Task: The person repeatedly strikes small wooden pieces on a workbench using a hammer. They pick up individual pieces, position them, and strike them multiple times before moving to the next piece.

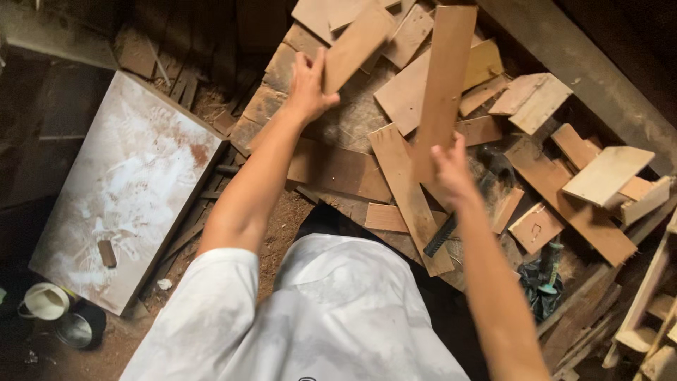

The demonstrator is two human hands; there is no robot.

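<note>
My left hand (pixel 309 83) is raised over a heap of wood offcuts and grips a short brown board (pixel 356 44) by its lower end. My right hand (pixel 451 169) holds a long narrow plank (pixel 444 77) by its near end, and the plank points away from me over the pile. Below both hands lie several flat boards and blocks (pixel 402 176) in a jumble on the dirt floor. Both forearms reach forward from my white shirt.
A large pale dusty panel (pixel 127 183) lies flat at left. A white cup (pixel 46 301) and a metal tin (pixel 76 329) sit at bottom left. A dark rasp-like tool (pixel 441 236) and a green-handled tool (pixel 550 268) lie among the scraps. A heavy beam (pixel 585 70) runs along the right.
</note>
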